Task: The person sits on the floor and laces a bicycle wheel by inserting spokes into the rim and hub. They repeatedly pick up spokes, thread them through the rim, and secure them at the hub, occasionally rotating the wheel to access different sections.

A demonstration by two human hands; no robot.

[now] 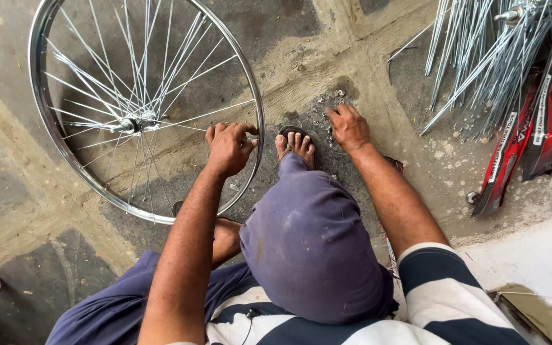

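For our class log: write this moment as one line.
left hand: grips spoke at wheel rim | right hand: on small parts on floor

Wheel (145, 105) lies left of foot (296, 145); loose spokes (493, 64) far right.

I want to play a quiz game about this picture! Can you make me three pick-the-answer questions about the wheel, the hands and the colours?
1. Where is the right hand?
A. On the ground among small bits
B. On the wheel hub
C. On the pink toy

2. What colour are the rims beside the loose spokes?
A. Green
B. Red
C. Yellow

3. How is the left hand?
A. Flat and open on the floor
B. Curled in a grip at the wheel's rim
C. Resting on the knee

Answers: 1 A, its fingers touch the floor by scattered small parts. 2 B, the red rims lie at the right. 3 B, its fingers close on a spoke end at the silver wheel.
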